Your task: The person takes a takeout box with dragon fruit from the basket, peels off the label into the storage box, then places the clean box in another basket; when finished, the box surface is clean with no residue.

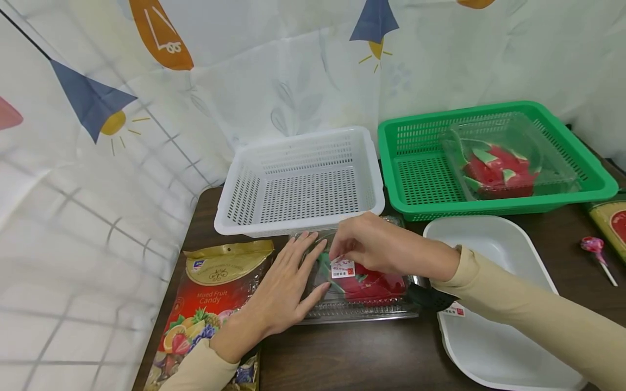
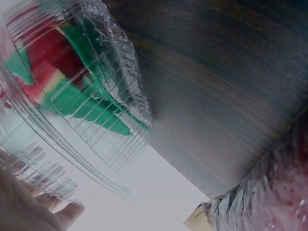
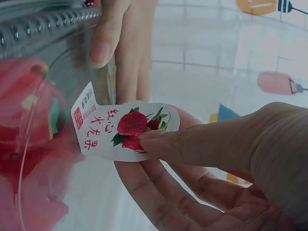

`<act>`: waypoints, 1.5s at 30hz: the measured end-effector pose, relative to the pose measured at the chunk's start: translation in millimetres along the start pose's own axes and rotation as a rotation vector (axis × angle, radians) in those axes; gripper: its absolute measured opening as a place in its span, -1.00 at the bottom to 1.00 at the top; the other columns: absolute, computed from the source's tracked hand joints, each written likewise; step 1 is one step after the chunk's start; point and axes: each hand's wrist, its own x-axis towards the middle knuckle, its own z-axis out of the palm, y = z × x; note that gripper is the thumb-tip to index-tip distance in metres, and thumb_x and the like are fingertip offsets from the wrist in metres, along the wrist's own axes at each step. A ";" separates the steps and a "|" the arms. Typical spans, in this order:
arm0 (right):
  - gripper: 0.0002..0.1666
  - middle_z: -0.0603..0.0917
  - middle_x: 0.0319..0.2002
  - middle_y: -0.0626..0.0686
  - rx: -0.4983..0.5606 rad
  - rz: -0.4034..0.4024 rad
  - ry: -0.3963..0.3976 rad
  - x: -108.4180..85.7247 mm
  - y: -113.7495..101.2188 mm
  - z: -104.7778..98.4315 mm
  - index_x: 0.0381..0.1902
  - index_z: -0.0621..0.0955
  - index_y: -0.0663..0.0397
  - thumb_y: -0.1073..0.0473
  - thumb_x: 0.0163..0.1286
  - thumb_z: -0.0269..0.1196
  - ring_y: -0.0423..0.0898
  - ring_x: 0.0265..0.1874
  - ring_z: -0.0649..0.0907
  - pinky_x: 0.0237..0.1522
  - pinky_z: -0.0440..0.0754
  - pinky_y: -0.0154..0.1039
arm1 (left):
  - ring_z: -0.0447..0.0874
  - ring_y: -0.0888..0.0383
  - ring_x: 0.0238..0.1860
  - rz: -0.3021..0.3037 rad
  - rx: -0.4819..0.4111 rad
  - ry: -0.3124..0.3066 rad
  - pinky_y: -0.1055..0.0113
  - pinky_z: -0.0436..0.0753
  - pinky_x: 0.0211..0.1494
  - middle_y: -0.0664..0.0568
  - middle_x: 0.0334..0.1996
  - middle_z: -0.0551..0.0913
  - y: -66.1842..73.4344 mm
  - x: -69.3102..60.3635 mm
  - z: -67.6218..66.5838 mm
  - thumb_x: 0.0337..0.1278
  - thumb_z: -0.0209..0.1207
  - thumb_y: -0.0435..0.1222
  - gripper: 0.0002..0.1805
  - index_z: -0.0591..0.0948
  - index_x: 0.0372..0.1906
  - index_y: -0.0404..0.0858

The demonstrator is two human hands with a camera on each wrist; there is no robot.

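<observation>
A clear plastic box (image 1: 362, 313) lies on the table with red and green dragon fruit (image 1: 374, 287) inside. My right hand (image 1: 379, 245) pinches a dragon fruit sticker (image 3: 130, 130) between thumb and fingers, over the lid. In the right wrist view the sticker's far end bends at the lid; how much of it adheres I cannot tell. My left hand (image 1: 288, 288) rests along the box's left side with its fingers extended. The left wrist view shows the box's ridged side (image 2: 103, 139) close up, with fingertips (image 2: 70, 214) beside it.
A white basket (image 1: 299, 222) stands behind the box. The green basket (image 1: 499, 208) holds another clear box (image 1: 508, 163) of dragon fruit. To the right are a white tray (image 1: 508, 347) and a lollipop (image 1: 593, 245); a mixed fruit candy bag (image 1: 210, 296) lies left.
</observation>
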 end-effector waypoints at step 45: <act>-0.78 0.71 -0.25 -0.20 -0.005 0.426 -0.150 -164.2 125.8 -62.1 -0.24 0.75 0.00 0.39 0.23 0.50 -0.31 -0.34 0.58 -0.32 0.70 -0.35 | 0.04 -0.17 0.64 0.001 -0.004 -0.005 -0.16 0.10 0.62 -0.24 0.60 0.17 -0.2 -0.3 0.5 0.63 -0.32 0.21 -0.17 0.19 0.63 -0.30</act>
